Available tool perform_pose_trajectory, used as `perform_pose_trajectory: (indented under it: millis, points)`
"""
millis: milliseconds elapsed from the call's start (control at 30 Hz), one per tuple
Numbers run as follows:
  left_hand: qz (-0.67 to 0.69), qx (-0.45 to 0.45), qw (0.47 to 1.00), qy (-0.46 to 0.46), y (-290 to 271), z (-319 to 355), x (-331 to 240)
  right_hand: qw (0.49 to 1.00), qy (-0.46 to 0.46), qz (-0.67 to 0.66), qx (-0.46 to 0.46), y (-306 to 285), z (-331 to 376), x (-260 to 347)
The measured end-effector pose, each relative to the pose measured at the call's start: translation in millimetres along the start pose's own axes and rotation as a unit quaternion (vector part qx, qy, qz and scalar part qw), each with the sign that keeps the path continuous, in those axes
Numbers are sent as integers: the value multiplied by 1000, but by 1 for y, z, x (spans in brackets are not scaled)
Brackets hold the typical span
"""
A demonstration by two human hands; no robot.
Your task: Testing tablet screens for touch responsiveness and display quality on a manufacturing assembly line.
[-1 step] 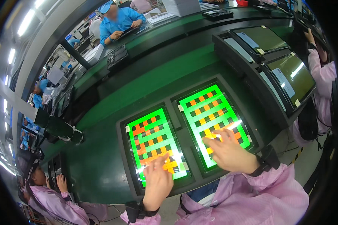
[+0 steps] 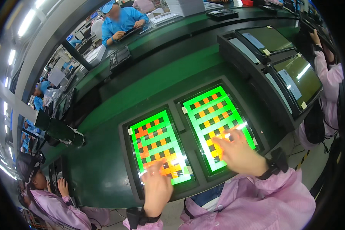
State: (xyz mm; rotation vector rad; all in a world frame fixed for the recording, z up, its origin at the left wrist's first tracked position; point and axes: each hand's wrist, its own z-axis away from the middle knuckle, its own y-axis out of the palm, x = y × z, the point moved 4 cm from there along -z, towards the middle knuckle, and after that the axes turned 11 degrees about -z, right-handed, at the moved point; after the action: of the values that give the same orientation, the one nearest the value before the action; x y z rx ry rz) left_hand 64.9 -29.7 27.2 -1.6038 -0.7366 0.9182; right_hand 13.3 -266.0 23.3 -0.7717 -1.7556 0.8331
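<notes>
Side by side in a black tray (image 2: 132,170) at the tabletop (image 2: 99,165)'s near edge, the lit left tablet (image 2: 153,140) and right tablet (image 2: 211,111) look stiff, fairly light, slick and fragile at the glass, best taken by opposite long edges. The left hand (image 2: 158,189) and right hand (image 2: 239,153), fingers loosely spread and gripping nothing, appear to touch their near halves. Since the earlier frame, the left fingers have slid leftward and the right ones slightly rightward, while both tablets stay put.
</notes>
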Motion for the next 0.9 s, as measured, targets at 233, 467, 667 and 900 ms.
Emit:
perform_pose_trajectory:
  millis: [233,467,667,900]
  points:
    - [-21,-68,997,-7,4,27,15,995,86,10,-53,-12,21,-3]
    - [-80,-55,991,-94,10,57,27,997,79,-3,-7,-6,28,0]
    - [-77,-64,990,-102,-20,27,44,983,157,-42,-80,-24,46,-20]
    - [-69,-75,995,20,-11,-97,86,948,149,-179,-215,-7,47,-27]
